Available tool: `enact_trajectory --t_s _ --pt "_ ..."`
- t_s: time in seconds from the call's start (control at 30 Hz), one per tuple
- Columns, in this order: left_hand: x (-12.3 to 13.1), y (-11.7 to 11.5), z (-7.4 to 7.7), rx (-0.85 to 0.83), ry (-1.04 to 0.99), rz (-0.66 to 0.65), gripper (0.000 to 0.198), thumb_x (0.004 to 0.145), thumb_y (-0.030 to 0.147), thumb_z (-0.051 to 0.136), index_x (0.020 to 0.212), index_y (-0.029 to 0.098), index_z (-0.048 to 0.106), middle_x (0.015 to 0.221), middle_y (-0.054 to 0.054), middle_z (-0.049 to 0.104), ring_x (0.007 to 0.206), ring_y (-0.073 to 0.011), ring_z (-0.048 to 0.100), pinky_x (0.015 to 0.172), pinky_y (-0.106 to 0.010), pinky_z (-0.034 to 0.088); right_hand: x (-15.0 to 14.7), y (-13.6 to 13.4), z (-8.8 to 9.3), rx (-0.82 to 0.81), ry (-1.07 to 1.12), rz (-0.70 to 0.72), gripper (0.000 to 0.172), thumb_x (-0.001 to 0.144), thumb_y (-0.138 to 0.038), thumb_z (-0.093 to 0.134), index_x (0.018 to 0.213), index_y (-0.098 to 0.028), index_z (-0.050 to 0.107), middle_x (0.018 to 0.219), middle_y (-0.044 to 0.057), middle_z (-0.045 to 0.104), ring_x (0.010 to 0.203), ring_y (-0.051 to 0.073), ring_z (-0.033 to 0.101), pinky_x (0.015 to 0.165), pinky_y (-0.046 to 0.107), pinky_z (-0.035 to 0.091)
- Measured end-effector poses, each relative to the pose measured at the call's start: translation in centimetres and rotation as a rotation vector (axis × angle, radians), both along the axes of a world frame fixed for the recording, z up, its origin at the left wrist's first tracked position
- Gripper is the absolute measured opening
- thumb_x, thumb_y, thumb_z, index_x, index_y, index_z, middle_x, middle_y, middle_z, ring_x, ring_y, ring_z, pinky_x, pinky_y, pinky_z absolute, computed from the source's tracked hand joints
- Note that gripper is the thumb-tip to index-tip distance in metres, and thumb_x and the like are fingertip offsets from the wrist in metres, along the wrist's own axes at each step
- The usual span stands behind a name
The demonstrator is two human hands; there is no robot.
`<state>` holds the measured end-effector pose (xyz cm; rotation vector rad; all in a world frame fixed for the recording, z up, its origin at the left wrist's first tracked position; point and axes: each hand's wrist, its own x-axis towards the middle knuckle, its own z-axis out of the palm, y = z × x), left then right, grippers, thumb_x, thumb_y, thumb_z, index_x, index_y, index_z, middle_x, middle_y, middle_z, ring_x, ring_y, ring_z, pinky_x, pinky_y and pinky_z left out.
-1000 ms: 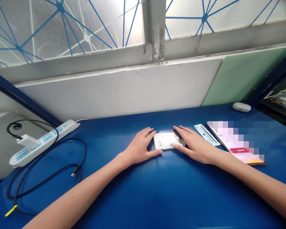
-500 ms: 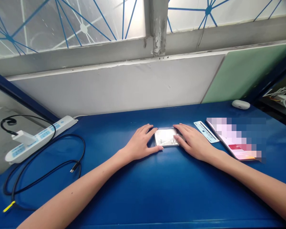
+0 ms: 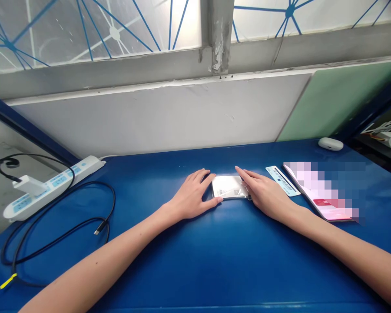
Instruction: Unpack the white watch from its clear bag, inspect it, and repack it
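Observation:
A small flat white box [image 3: 227, 187] in clear, shiny plastic wrap lies on the blue table, with a printed label on its top too small to read. My left hand [image 3: 195, 193] holds its left end, thumb along the near edge and fingers at the far left corner. At the right end, my right hand [image 3: 263, 189] is turned on its side, fingers stretched out and laid together, touching or very close to the wrap. The right thumb is mostly hidden. Just beyond that hand lies a pale blue printed card [image 3: 283, 181].
A phone-like slab with a bright, pixelated screen [image 3: 326, 202] lies on the right. Behind it sits a white earbud case [image 3: 330, 144]. On the left are a white power strip [image 3: 67, 175], a plugged-in charger [image 3: 31, 186] and a looped black cable [image 3: 112, 195]. A white panel [image 3: 169, 117] borders the back.
My right hand has rolled onto its side and its fingers have come off the box's top, showing more of the label. My left hand stays in place. The view has shifted slightly.

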<state>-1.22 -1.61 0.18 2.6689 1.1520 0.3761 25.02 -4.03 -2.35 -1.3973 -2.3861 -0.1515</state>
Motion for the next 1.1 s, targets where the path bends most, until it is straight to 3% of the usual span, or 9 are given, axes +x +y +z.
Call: enact_trajectory --t_s 0.1,0.23,0.43,0.8,1.1 --pt "0.0 0.0 -0.1 0.007 0.003 -0.003 0.068 0.092 0.062 0.05 0.143 0.017 0.043 0.149 -0.018 0.043 0.142 -0.0363 0.033 0.115 -0.053 0.031 0.0 0.1 0.0 -0.001 -0.01 0.006 0.062 0.085 -0.002 0.04 0.147 -0.002 0.038 0.131 0.026 0.062 0.12 0.033 0.062 0.088 0.043 0.058" --pt "0.0 0.0 -0.1 0.006 0.005 -0.008 0.068 0.092 0.061 0.051 0.142 0.017 0.044 0.149 -0.018 0.042 0.142 -0.0365 0.032 0.115 -0.053 0.03 0.6 0.5 0.1 -0.01 -0.017 0.05 0.066 0.082 -0.001 0.041 0.148 -0.007 0.04 0.132 0.022 0.062 0.119 0.033 0.063 0.087 0.044 0.058" --pt "-0.1 0.0 0.1 -0.013 0.0 0.006 0.067 0.09 0.061 0.053 0.142 0.018 0.046 0.149 -0.018 0.043 0.142 -0.0367 0.033 0.114 -0.054 0.031 1.5 1.0 0.6 -0.078 0.095 0.096 0.045 0.095 -0.013 0.038 0.135 -0.011 0.057 0.129 0.016 0.067 0.116 0.029 0.065 0.094 0.042 0.056" --pt "-0.1 0.1 0.1 -0.017 -0.019 0.021 0.07 0.087 0.062 0.058 0.14 0.017 0.048 0.149 -0.017 0.043 0.142 -0.0365 0.034 0.114 -0.053 0.032 0.7 0.2 1.2 -0.104 0.097 0.127 0.047 0.098 -0.036 0.045 0.134 -0.007 0.057 0.132 0.02 0.063 0.126 0.033 0.057 0.104 0.049 0.049" --pt "-0.2 0.1 0.0 -0.03 -0.033 0.011 0.069 0.087 0.06 0.06 0.14 0.018 0.048 0.15 -0.017 0.043 0.143 -0.0365 0.033 0.114 -0.054 0.032 0.9 0.4 0.5 -0.089 0.211 0.172 0.04 0.097 -0.021 0.043 0.134 -0.016 0.057 0.129 0.014 0.066 0.118 0.027 0.062 0.098 0.045 0.053"
